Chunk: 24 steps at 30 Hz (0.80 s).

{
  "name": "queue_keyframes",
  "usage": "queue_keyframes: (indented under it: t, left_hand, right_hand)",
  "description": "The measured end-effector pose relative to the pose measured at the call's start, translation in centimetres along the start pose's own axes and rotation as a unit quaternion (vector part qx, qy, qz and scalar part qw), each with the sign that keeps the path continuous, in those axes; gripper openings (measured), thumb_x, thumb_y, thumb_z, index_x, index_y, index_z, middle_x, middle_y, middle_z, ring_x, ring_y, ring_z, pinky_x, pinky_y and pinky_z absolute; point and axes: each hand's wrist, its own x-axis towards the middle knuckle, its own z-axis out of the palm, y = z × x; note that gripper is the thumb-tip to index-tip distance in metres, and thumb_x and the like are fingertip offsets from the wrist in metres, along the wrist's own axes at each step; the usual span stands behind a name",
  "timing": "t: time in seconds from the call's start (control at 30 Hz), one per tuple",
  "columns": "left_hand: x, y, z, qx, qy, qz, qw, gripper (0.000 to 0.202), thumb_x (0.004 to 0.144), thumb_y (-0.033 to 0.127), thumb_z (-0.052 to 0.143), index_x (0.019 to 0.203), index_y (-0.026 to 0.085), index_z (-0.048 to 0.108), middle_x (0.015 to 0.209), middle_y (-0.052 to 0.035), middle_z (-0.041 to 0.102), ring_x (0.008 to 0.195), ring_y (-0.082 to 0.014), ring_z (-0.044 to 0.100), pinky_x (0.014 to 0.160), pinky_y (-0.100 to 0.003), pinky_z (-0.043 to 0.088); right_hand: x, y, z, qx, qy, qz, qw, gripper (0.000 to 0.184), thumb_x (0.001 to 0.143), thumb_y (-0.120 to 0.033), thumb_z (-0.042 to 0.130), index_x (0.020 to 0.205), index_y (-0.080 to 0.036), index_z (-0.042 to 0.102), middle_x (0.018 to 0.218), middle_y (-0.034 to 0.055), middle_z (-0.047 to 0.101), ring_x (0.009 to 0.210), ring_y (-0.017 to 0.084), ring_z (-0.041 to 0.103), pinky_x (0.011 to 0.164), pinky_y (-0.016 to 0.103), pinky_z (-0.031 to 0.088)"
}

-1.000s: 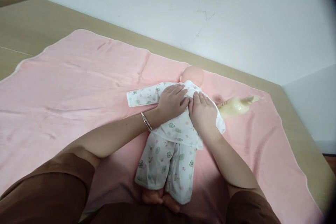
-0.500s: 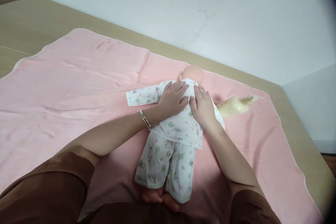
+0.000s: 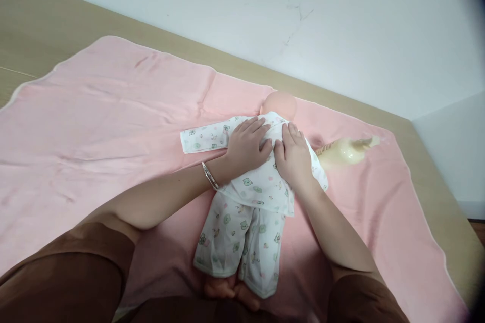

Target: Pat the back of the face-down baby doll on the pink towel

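Observation:
A baby doll [image 3: 279,103] lies on its back on a pink blanket [image 3: 94,111], dressed in a white printed top [image 3: 261,184] and matching trousers [image 3: 242,242]. My left hand [image 3: 246,144] lies flat on the doll's chest, fingers stretched toward the collar. My right hand [image 3: 294,156] rests flat beside it on the right half of the top. The left sleeve [image 3: 202,139] lies out flat and looks empty. The doll's bare arm [image 3: 344,151] sticks out to the right, outside the top. Its bare feet [image 3: 229,290] show below the trousers.
The blanket covers a light wooden surface [image 3: 49,30] that runs along a white wall [image 3: 379,35]. The wooden edge drops off at the right [image 3: 443,212]. My brown sleeves [image 3: 68,277] fill the bottom of the view.
Both hands slid a little up the doll's chest toward the collar and stay flat on the top. The view shifted slightly.

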Motion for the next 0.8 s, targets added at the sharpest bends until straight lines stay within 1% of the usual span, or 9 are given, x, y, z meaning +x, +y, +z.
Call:
queue_keyframes:
  t: [0.07, 0.17, 0.27, 0.4, 0.47, 0.57, 0.67, 0.73, 0.8]
  left_hand:
    - [0.1, -0.1, 0.1, 0.002, -0.017, -0.009, 1.0, 0.045, 0.088, 0.03, 0.054, 0.128, 0.012, 0.063, 0.138, -0.0158, 0.063, 0.136, -0.0318, 0.053, 0.117, -0.051, 0.04]
    - [0.3, -0.4, 0.3, -0.001, -0.036, -0.015, 0.999, 0.049, 0.089, 0.032, 0.053, 0.133, 0.01, 0.059, 0.143, -0.0168, 0.059, 0.14, -0.033, 0.048, 0.121, -0.052, 0.034]
    - [0.3, -0.6, 0.5, -0.005, -0.037, -0.016, 0.999, 0.049, 0.09, 0.032, 0.053, 0.133, 0.011, 0.059, 0.142, -0.0163, 0.059, 0.139, -0.0325, 0.048, 0.121, -0.052, 0.033]
    - [0.2, -0.8, 0.6, -0.016, -0.029, -0.019, 0.999, 0.049, 0.089, 0.032, 0.054, 0.133, 0.011, 0.059, 0.142, -0.0161, 0.059, 0.138, -0.0322, 0.049, 0.121, -0.052, 0.033]
    - [0.2, -0.8, 0.6, -0.022, -0.026, -0.018, 0.999, 0.048, 0.089, 0.033, 0.054, 0.132, 0.012, 0.059, 0.142, -0.0155, 0.059, 0.138, -0.0317, 0.049, 0.121, -0.053, 0.033]
    - [0.2, -0.9, 0.6, -0.034, -0.022, -0.017, 0.999, 0.046, 0.091, 0.033, 0.052, 0.132, 0.013, 0.06, 0.142, -0.0152, 0.059, 0.138, -0.0306, 0.049, 0.12, -0.053, 0.034]
    - [0.1, -1.1, 0.5, -0.054, -0.014, -0.01, 0.998, 0.042, 0.097, 0.034, 0.042, 0.13, 0.014, 0.06, 0.141, -0.0146, 0.06, 0.136, -0.028, 0.051, 0.12, -0.052, 0.034]
    - [-0.1, -1.2, 0.4, -0.077, -0.002, -0.006, 0.997, 0.046, 0.103, 0.038, 0.031, 0.131, 0.014, 0.059, 0.139, -0.0142, 0.061, 0.136, -0.0257, 0.051, 0.12, -0.05, 0.035]
    - [-0.2, -1.3, 0.2, -0.098, 0.009, -0.006, 0.995, 0.056, 0.106, 0.045, 0.019, 0.135, 0.014, 0.055, 0.139, -0.0148, 0.061, 0.137, -0.0244, 0.05, 0.119, -0.049, 0.036]
  right_hand:
    - [0.2, 0.2, 0.2, 0.017, -0.013, 0.003, 1.0, 0.057, 0.1, -0.031, 0.032, 0.149, -0.004, 0.041, 0.158, 0.0218, 0.041, 0.151, 0.033, 0.033, 0.122, 0.058, 0.028]
    - [0.3, 0.3, 0.3, 0.027, -0.018, 0.005, 0.999, 0.058, 0.1, -0.032, 0.031, 0.15, -0.003, 0.04, 0.158, 0.0216, 0.04, 0.151, 0.033, 0.031, 0.123, 0.058, 0.026]
    - [0.3, 0.4, 0.3, 0.032, -0.016, 0.006, 0.999, 0.059, 0.1, -0.031, 0.031, 0.15, -0.003, 0.04, 0.158, 0.022, 0.04, 0.151, 0.033, 0.031, 0.124, 0.058, 0.025]
    - [0.2, 0.4, 0.5, 0.04, -0.013, 0.006, 0.999, 0.057, 0.101, -0.033, 0.031, 0.151, -0.008, 0.039, 0.159, 0.0208, 0.04, 0.152, 0.032, 0.031, 0.122, 0.06, 0.026]
    - [0.1, 0.2, 0.5, 0.032, -0.002, 0.009, 0.999, 0.056, 0.101, -0.033, 0.031, 0.152, -0.01, 0.037, 0.16, 0.0205, 0.037, 0.153, 0.034, 0.026, 0.12, 0.064, 0.025]
    - [-0.3, -0.1, 0.5, -0.009, 0.031, 0.011, 0.999, 0.057, 0.1, -0.032, 0.031, 0.152, -0.009, 0.036, 0.162, 0.0221, 0.032, 0.156, 0.038, 0.015, 0.119, 0.07, 0.017]
    - [-0.7, -0.7, 0.4, -0.014, 0.047, -0.012, 0.999, 0.059, 0.1, -0.033, 0.032, 0.154, -0.008, 0.031, 0.163, 0.023, 0.029, 0.156, 0.035, 0.016, 0.121, 0.068, 0.014]
    - [-1.2, -1.3, 0.5, 0.011, 0.03, -0.046, 0.998, 0.061, 0.1, -0.035, 0.035, 0.154, -0.009, 0.03, 0.163, 0.0217, 0.031, 0.156, 0.032, 0.019, 0.124, 0.064, 0.016]
    - [-1.6, -1.8, 0.7, 0.028, 0.006, -0.073, 0.997, 0.06, 0.099, -0.036, 0.037, 0.153, -0.01, 0.035, 0.162, 0.0199, 0.033, 0.156, 0.032, 0.02, 0.125, 0.061, 0.016]
